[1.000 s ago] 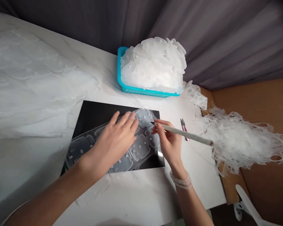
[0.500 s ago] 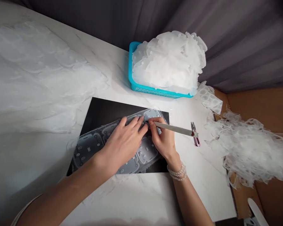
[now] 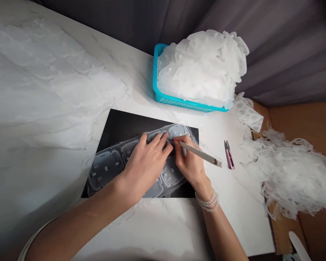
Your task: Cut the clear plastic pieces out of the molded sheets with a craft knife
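Observation:
A clear molded silicone-like sheet [image 3: 105,167] with several rounded panels lies slanted across a black mat [image 3: 125,125]. My left hand [image 3: 149,159] rests on the sheet, fingers spread and pressing it down. In my right hand [image 3: 188,156] is a slim pale-handled tool [image 3: 202,154], gripped like a pen, its tip down at the sheet close to my left fingertips. The tip itself is hidden by my fingers, so its kind cannot be made out. A beaded bracelet [image 3: 208,201] circles my right wrist.
A blue basket [image 3: 156,72] heaped with translucent pieces [image 3: 203,69] stands at the back. Small pink thread snips [image 3: 229,156] lie to the right. Clear scraps [image 3: 296,170] pile over a cardboard box [image 3: 301,119]. Stacked translucent sheets [image 3: 43,79] cover the table's left side.
The view has shifted slightly, so everything sits a little further right. The tool's handle has swung lower and points more toward me. My left hand stays on the sheet.

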`<state>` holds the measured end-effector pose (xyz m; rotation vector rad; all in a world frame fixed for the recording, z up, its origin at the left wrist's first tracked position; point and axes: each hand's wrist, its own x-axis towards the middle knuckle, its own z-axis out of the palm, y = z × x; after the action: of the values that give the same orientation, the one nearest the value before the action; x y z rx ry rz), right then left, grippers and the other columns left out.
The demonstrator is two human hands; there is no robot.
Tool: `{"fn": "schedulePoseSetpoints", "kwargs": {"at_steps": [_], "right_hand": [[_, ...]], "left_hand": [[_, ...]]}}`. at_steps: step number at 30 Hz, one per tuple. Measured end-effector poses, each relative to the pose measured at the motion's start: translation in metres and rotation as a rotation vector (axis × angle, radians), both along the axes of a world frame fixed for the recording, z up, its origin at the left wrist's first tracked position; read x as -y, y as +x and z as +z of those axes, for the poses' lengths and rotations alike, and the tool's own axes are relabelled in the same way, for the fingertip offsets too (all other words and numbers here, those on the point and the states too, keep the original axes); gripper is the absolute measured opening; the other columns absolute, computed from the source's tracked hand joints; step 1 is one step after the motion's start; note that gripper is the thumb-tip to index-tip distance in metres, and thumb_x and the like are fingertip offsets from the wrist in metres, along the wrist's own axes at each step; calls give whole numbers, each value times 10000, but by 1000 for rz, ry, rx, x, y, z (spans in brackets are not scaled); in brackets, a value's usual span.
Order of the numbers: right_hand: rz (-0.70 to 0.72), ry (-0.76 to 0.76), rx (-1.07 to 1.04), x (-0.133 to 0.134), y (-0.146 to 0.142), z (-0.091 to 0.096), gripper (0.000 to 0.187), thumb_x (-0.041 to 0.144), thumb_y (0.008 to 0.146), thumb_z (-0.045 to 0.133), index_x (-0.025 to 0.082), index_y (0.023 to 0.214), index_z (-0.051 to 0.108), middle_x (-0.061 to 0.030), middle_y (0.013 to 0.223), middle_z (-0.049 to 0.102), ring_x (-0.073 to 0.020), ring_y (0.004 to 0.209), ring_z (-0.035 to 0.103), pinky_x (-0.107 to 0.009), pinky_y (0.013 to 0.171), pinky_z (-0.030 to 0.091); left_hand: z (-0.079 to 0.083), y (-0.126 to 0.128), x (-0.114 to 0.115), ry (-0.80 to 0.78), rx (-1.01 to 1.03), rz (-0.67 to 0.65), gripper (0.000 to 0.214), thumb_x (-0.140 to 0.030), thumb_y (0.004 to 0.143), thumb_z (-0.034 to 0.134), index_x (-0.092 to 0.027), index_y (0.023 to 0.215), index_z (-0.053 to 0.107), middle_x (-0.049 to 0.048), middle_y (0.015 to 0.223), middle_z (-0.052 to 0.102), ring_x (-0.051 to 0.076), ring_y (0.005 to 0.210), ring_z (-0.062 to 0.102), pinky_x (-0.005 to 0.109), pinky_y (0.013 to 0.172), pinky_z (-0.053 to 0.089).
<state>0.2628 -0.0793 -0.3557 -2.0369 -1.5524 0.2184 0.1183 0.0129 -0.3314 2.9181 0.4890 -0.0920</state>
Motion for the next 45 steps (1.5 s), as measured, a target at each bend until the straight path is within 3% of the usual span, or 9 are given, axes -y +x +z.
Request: {"fn": "schedulePoseSetpoints", "kwargs": {"at_steps": [5, 10, 16, 22, 26, 32, 41, 43, 45], "right_hand": [[-13, 4, 19, 8, -3, -2, 133, 180, 985, 441, 211, 959, 567, -44, 825, 621, -168, 704, 581, -309, 656, 477], [-11, 64, 9, -5, 2, -12, 148, 226, 996, 441, 219, 971, 587, -54, 863, 631, -190, 771, 609, -333, 707, 493], [-20, 76, 0, -1, -2, -7, 142, 210, 991, 442, 220, 950, 578, -53, 855, 635, -186, 746, 602, -326, 692, 490], [62, 82, 154, 5, -6, -11, 173, 143, 983, 417, 207, 962, 576, -73, 834, 621, -204, 777, 593, -328, 714, 505], [140, 15, 270, 2, -7, -13, 238, 122, 983, 385, 166, 1067, 603, -139, 981, 665, -236, 912, 608, -371, 804, 533], [56, -51, 406, 2, -11, -10, 352, 67, 929, 454, 145, 1237, 606, -201, 1356, 586, -341, 1305, 500, -525, 1004, 456], [102, -111, 557, -6, -16, -15, 366, 99, 960, 441, 54, 1299, 574, -245, 1304, 628, -328, 1257, 579, -463, 982, 504], [105, -55, 488, -10, -17, -19, 366, 82, 942, 458, 43, 1283, 586, -250, 1274, 646, -339, 1247, 589, -473, 980, 510], [69, 47, 213, -11, -9, -22, 348, 94, 928, 481, 85, 1244, 626, -209, 1223, 686, -314, 1194, 629, -462, 990, 513]], "left_hand": [[1, 0, 3, 9, -82, -17, 466, -201, 1007, 352, -93, 1454, 426, 184, 1591, 316, 316, 1437, 354, 574, 1081, 368], [1, 0, 4, 22, -83, -9, 483, -191, 990, 399, -103, 1465, 424, 178, 1582, 333, 312, 1434, 366, 567, 1090, 367], [-8, -1, 5, 45, -57, 1, 515, -194, 1001, 375, -70, 1501, 358, 169, 1592, 302, 307, 1436, 366, 563, 1098, 365], [-12, -1, 5, 55, -71, -9, 513, -194, 991, 393, -77, 1490, 383, 159, 1601, 277, 300, 1450, 343, 572, 1106, 357], [-7, -3, 4, 78, -62, -21, 477, -202, 1002, 370, -84, 1459, 440, 155, 1582, 324, 291, 1435, 373, 549, 1107, 369], [-7, -5, 4, 109, -31, -20, 496, -209, 997, 362, -97, 1476, 419, 139, 1579, 326, 279, 1428, 389, 544, 1116, 364], [-12, -7, -1, 90, -59, -43, 542, -296, 968, 349, -117, 1471, 440, 152, 1589, 272, 281, 1464, 326, 562, 1119, 337], [-15, -6, -2, 95, -70, -37, 542, -302, 962, 353, -139, 1469, 450, 147, 1592, 267, 279, 1466, 323, 564, 1121, 325], [-17, -5, -1, 104, -70, -21, 536, -252, 956, 344, -181, 1478, 444, 139, 1595, 270, 275, 1461, 335, 574, 1115, 320]]}}
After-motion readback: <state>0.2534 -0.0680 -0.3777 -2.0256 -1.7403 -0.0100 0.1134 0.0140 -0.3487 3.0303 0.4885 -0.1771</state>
